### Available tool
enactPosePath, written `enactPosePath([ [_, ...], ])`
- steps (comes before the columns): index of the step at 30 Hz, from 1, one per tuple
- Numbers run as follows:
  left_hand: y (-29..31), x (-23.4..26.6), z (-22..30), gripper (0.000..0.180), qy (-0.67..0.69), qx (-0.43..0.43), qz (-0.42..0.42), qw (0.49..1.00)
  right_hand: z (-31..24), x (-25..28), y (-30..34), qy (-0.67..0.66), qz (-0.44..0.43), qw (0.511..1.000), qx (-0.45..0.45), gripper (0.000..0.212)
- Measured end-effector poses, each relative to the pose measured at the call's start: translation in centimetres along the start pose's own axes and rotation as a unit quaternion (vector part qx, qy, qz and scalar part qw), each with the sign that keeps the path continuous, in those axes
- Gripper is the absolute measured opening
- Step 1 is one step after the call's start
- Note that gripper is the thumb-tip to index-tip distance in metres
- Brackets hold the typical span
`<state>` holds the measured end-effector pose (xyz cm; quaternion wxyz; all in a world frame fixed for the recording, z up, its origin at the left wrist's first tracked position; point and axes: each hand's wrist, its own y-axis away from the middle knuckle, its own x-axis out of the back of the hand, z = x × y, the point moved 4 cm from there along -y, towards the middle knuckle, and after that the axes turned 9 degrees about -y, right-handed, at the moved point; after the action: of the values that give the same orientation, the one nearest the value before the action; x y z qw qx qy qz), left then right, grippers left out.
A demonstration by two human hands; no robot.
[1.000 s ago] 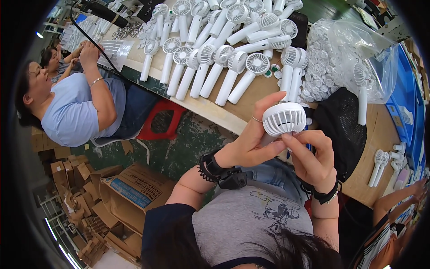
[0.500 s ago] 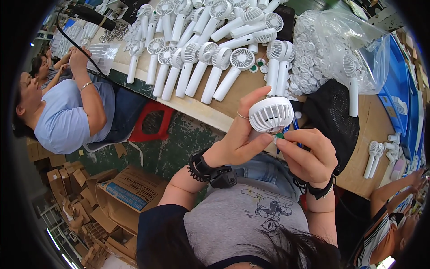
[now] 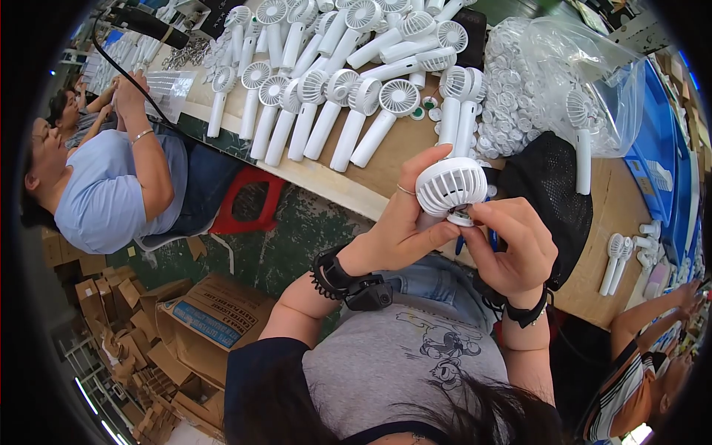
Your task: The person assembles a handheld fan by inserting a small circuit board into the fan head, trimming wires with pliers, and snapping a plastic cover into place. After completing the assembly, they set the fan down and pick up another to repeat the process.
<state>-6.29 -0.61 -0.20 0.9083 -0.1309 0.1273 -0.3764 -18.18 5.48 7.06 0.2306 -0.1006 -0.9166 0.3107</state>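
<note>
"In the head view, where's the fan [image 3: 450, 185]?"
"In the left hand [image 3: 404, 231], its fingers curled firmly round it."
"And the small white disc [image 3: 461, 220]?"
"At the fan's near side, between the left thumb and the fingertips of the right hand [image 3: 518, 239], just left of those fingertips."
"Are they pinching it?"
"They're right at its edge; I can't tell whether they grip."
"The fan's long axis?"
"Mostly hidden by the left hand; can't tell."
</note>
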Motion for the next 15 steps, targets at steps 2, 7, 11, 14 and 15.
enactPosePath([
  [2, 0.1, 0.0, -0.1, 0.075, 0.007, 0.003, 0.013, 1.0, 0.2, 0.0, 0.1, -0.004, 0.002, 1.0, 0.001, 0.029],
  [7, 0.1, 0.1, -0.2, 0.07, -0.032, -0.014, 0.033, 0.999, 0.7, 0.0, 0.2, -0.03, 0.022, 0.999, -0.002, 0.027],
  [11, 0.2, 0.0, -0.4, 0.066, 0.018, 0.006, 0.009, 1.0, 1.1, 0.0, 0.2, -0.05, 0.007, 0.999, -0.016, 0.025],
  [14, 0.4, -0.1, -0.5, 0.065, 0.038, 0.028, 0.003, 0.999, 1.3, -0.1, 0.2, -0.064, 0.001, 0.997, -0.034, 0.025],
  [15, 0.5, -0.1, -0.6, 0.064, 0.048, 0.041, 0.001, 0.998, 1.4, -0.1, 0.3, -0.074, 0.006, 0.996, -0.047, 0.025],
])
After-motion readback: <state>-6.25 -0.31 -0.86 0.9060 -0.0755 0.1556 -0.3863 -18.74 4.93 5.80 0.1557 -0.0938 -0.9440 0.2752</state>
